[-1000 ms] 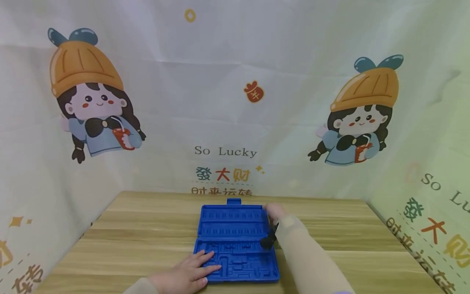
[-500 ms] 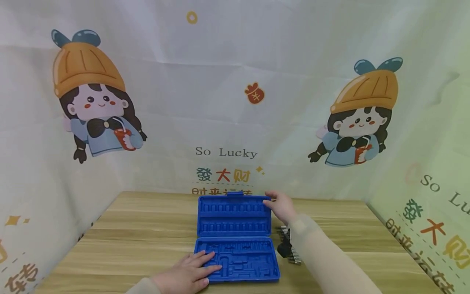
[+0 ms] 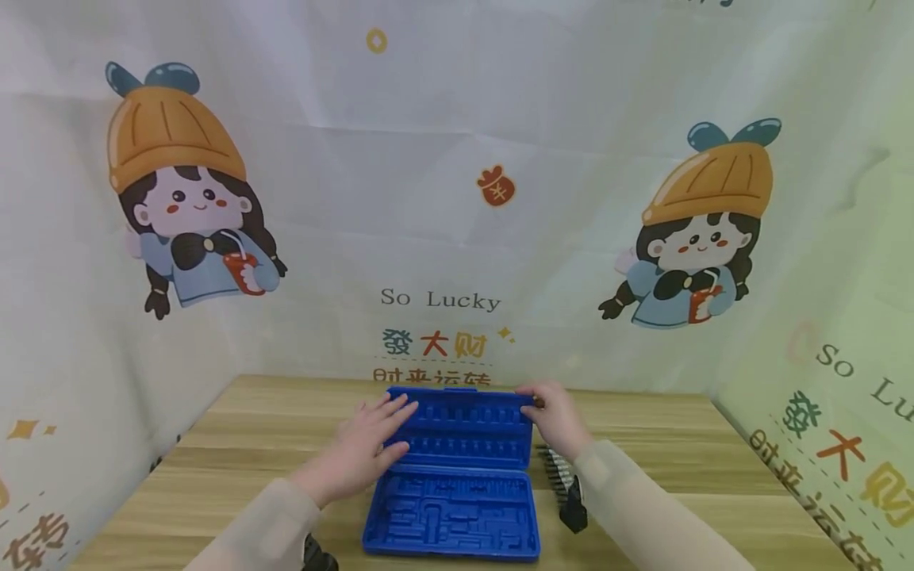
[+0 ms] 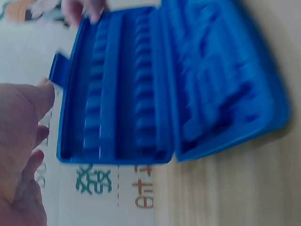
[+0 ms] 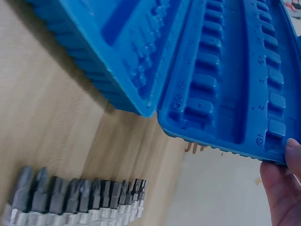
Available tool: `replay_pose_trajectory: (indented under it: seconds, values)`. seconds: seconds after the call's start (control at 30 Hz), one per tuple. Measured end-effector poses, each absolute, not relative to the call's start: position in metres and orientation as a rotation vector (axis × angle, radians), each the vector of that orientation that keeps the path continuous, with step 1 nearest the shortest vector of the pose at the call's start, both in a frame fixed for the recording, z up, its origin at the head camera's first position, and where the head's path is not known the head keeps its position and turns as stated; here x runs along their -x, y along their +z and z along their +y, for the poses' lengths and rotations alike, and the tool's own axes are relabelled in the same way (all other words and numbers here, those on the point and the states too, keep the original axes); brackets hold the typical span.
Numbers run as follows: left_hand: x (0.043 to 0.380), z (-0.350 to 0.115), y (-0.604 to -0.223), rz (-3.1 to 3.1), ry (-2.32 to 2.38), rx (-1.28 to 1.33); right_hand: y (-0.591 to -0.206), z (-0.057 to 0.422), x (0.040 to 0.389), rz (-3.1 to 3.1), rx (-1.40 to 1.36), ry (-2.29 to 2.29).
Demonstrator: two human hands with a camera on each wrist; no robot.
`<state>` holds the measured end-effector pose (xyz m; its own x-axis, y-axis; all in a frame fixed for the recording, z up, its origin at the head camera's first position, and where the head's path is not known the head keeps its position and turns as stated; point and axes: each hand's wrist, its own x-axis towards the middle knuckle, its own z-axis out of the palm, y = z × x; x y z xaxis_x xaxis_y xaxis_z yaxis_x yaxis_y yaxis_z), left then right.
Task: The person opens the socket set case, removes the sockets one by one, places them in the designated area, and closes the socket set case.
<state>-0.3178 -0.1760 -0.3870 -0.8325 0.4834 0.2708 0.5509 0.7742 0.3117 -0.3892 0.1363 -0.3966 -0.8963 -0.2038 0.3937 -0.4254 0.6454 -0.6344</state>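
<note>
A blue plastic tool case (image 3: 451, 519) lies unfolded on the table, its base flat and its lid (image 3: 464, 432) tilted up behind. Moulded slots line both halves, and no tools sit in them. My right hand (image 3: 560, 416) pinches the lid's upper right corner; in the right wrist view the thumb (image 5: 294, 157) is on the inner face and the fingers are behind the edge. My left hand (image 3: 360, 448) is at the lid's left side with fingers spread and fairly straight. In the left wrist view its thumb (image 4: 44, 96) is close to the latch tab (image 4: 59, 70); contact is unclear.
A row of screwdriver bits (image 5: 84, 197) with silver shanks lies on the wooden table (image 3: 664, 460) right of the case, partly hidden by the right wrist in the head view. A printed cloth (image 3: 443, 222) hangs behind the table's far edge.
My left hand has lifted from the case's base and moved forward to the lid's left side. My right hand keeps the lid's corner as the lid tilts up. The case has shifted slightly.
</note>
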Motion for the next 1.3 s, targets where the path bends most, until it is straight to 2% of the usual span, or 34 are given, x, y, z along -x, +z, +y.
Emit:
replay_pose_trajectory:
  seconds: [0.3,0.67,1.13,1.3]
  values:
    - [0.349,-0.188,-0.377,-2.836,-0.596,0.586,-0.400,0.133,0.379,-2.500,-0.594,1.040]
    - [0.341,-0.188,-0.376,-2.868,-0.761,0.545,-0.398,0.141,0.365,-2.488,-0.703,1.027]
    - [0.294,-0.191,-0.388,-2.683,-0.389,0.963,-0.401,0.158,0.317,-2.439,-1.046,0.667]
    - [0.279,-0.193,-0.398,-2.629,-0.249,1.077,-0.409,0.160,0.309,-2.295,-1.299,0.488]
